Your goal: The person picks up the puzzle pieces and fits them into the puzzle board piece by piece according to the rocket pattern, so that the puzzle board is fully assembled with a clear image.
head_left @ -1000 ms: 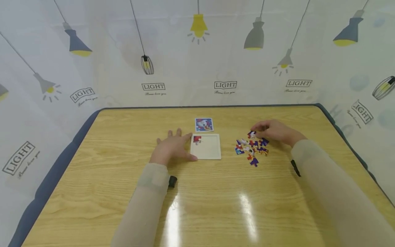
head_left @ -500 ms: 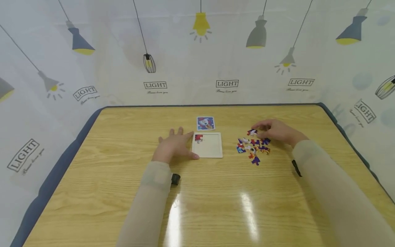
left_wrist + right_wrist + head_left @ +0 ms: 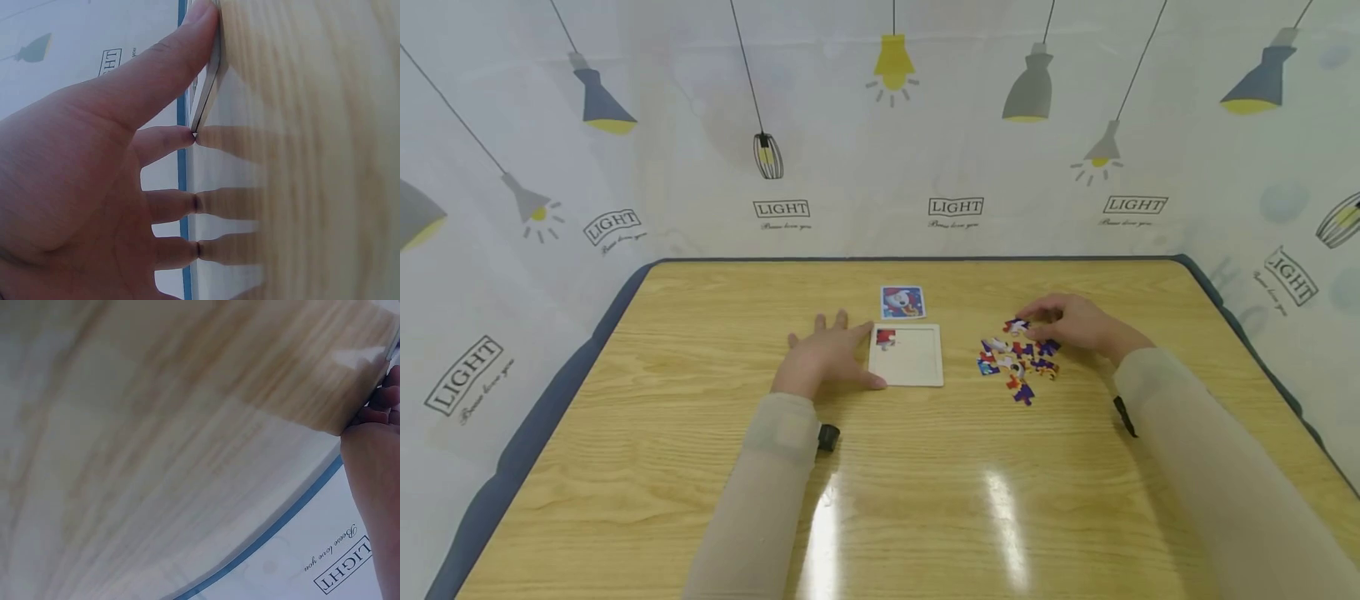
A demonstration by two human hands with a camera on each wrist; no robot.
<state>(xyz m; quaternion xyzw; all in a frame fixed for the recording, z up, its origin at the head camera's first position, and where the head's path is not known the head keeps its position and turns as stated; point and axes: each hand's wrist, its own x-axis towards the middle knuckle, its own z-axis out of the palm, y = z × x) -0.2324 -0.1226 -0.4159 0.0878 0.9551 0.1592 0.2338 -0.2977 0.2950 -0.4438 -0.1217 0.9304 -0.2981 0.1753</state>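
Observation:
My left hand lies on the table with its fingers spread, thumb and index finger touching the left side of a shallow white puzzle tray. In the left wrist view the thumb reaches along the tray's edge. One red-and-white puzzle piece sits in the tray's upper left corner. To the right, my right hand pinches a purple, red and white puzzle piece at the far side of the loose pieces. The right wrist view shows curled fingers low at the tabletop.
A square picture card with a cartoon dog lies just behind the tray. The wooden table has a dark blue edge and meets a white curtain printed with lamps. Black wrist cameras show under both sleeves.
The head view has shifted slightly, so the scene sits a little further right. The right hand stays at the same piece with only small finger movements; the left hand stays by the tray.

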